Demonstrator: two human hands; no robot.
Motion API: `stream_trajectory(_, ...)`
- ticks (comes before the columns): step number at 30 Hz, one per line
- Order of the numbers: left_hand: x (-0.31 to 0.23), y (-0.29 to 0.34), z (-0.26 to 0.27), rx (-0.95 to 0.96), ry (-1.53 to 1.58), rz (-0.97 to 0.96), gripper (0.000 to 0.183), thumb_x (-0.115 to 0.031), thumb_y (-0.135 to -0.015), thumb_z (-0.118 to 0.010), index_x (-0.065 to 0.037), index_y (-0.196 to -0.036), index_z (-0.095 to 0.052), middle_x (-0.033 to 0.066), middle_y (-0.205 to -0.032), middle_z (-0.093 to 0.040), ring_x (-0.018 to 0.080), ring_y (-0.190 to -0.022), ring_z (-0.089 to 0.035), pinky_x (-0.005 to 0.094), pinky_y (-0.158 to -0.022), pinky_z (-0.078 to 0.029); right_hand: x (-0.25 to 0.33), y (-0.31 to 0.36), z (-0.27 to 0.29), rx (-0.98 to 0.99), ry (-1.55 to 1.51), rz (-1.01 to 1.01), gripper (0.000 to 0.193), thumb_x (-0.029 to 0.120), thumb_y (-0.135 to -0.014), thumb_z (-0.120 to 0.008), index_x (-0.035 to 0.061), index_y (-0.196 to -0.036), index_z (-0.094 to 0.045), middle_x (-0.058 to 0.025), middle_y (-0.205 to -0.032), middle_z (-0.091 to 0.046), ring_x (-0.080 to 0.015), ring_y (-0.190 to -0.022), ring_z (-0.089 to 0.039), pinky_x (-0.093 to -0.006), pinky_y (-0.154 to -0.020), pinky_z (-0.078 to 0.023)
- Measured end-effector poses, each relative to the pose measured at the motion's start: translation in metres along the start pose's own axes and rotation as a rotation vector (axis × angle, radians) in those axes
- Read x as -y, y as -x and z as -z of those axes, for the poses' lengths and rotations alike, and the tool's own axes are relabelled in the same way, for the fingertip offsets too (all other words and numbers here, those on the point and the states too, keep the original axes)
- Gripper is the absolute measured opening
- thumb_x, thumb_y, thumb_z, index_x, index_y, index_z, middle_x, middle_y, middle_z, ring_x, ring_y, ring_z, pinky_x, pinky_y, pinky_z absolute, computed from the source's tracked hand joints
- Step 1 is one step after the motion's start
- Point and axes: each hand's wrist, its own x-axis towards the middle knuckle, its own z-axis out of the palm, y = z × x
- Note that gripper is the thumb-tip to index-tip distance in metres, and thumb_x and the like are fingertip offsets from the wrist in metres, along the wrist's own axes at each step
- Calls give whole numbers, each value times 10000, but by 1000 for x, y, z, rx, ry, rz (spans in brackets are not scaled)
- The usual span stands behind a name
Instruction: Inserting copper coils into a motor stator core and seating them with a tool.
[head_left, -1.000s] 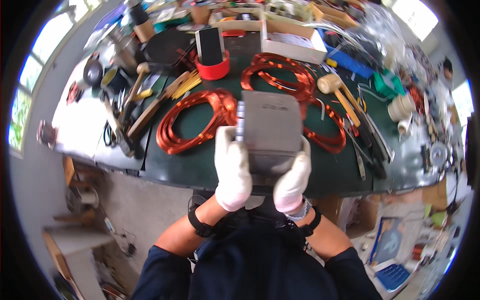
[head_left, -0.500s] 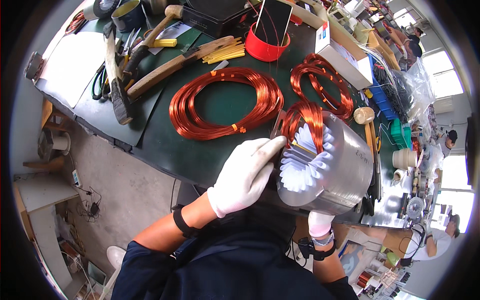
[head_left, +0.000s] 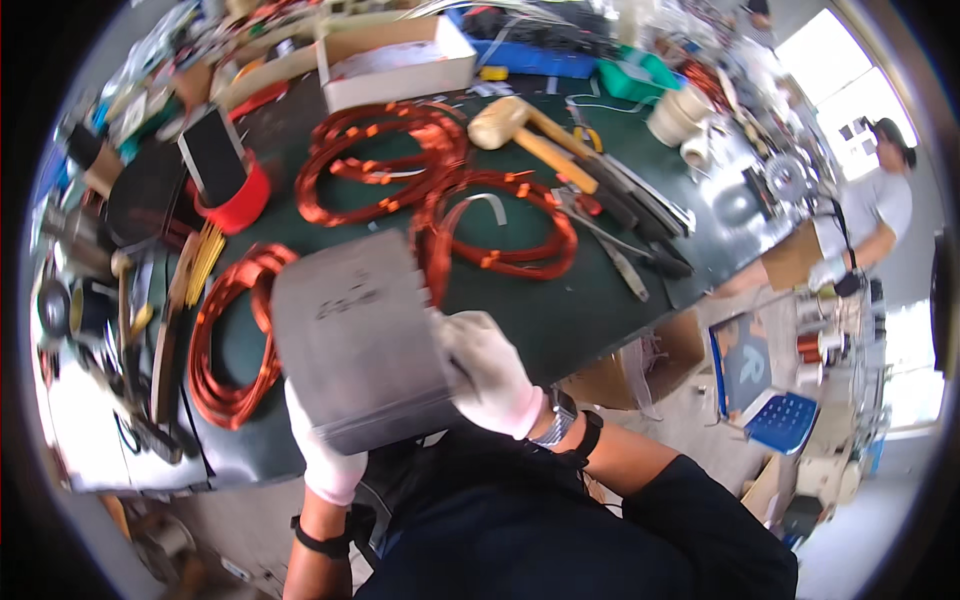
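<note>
A grey metal stator core [head_left: 355, 335], a cylinder with handwriting on its side, is at the table's front edge in both my gloved hands. My left hand [head_left: 328, 455] grips it at its lower left, fingers mostly hidden behind it. My right hand [head_left: 490, 375] is closed round its right end, fingertips out of sight at the opening. A copper wire coil [head_left: 432, 265] comes up from the core's far right side onto the table. The core's end faces and slots are hidden from this angle.
Orange-taped copper coils [head_left: 385, 165] lie beyond the core, another coil [head_left: 225, 345] to its left. A mallet [head_left: 500, 122] and hand tools [head_left: 630, 265] lie right. A red container [head_left: 240, 200] holds a phone. A white box [head_left: 400, 65] stands behind. Another person [head_left: 885, 215] works far right.
My view has swung right. The core has turned, so its slotted end with white liners no longer shows. My left hand moved from that end to the core's side; my right hand has come up onto its right end.
</note>
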Motion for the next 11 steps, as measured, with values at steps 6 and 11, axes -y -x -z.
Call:
stream_trajectory(6,0,8,37,-26,-121,0,420,-157,-1067,-522,-39,-1467,-480,80,-1376,-591,175,-1214,-589,358,-1036,-500,-19,25,91,-42,501,99,226,137,-854,-696,60,-1065,-670,-116,-1034,-707,-291,-1010,-672,-425,-829,-556)
stream_trajectory(11,-50,-6,50,175,-761,-254,399,-77,-1025,-575,-20,-1417,-527,111,-1308,-634,183,-1161,-622,378,-986,-539,-99,62,201,56,995,-327,277,202,-878,-702,82,-1119,-639,-138,-1003,-625,-346,-959,-621,-467,-825,-532)
